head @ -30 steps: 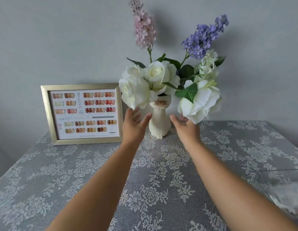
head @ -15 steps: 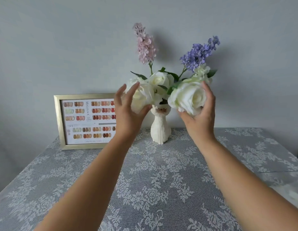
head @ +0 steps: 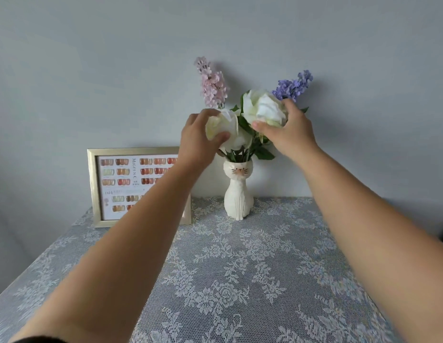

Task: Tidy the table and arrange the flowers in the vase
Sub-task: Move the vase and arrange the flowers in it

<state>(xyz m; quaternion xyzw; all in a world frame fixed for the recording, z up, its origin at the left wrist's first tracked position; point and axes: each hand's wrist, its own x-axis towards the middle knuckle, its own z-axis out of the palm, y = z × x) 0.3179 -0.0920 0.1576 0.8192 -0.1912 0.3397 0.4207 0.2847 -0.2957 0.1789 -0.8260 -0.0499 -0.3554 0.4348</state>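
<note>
A white cat-shaped vase (head: 238,191) stands at the back of the table against the wall. Green stems rise from its mouth. My left hand (head: 199,139) is closed around a white rose (head: 224,126) on the left of the bunch. My right hand (head: 287,131) grips a larger white rose (head: 263,107) higher up on the right. A pink flower spike (head: 212,82) stands tall behind the left rose. A purple flower spike (head: 293,85) leans right, behind my right hand.
A gold picture frame (head: 96,186) with a nail-colour chart leans against the wall left of the vase, partly behind my left forearm. A grey lace tablecloth (head: 235,280) covers the table. The table's left edge runs diagonally at the lower left.
Both hands rose from beside the vase to the blooms and closed on the two white roses, lifting them so the stems above the vase show. The camera drew back and tilted up.
</note>
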